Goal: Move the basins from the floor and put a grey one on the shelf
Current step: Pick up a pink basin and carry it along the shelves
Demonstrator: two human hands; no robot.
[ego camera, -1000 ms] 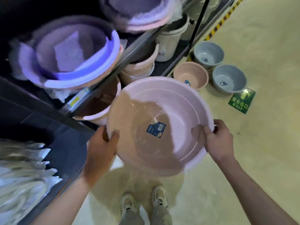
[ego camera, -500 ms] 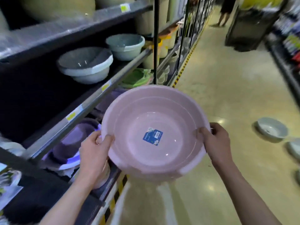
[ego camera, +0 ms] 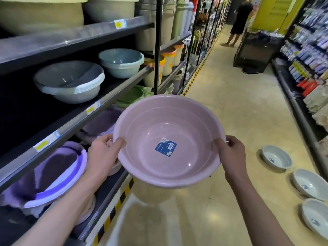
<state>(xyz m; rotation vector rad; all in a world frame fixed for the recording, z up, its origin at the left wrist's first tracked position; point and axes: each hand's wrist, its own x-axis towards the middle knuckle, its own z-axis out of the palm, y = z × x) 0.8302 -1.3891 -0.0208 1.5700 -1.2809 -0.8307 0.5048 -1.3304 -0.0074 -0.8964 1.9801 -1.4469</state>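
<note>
Basin point(ego camera: 168, 139) rim in both hands' grip.

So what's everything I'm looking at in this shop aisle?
Round pink plastic basin: one, pink, held over the aisle floor.
Blue label: one, inside that basin.
Grey basins on the floor: three, pale grey, right side.
Grey basin stack: one, middle shelf.
Blue-grey basin: one, middle shelf.
Purple basins: several, lower shelf.
Bystander: one, far aisle.
Left hand, right hand: each grips the pink basin's rim.
</note>
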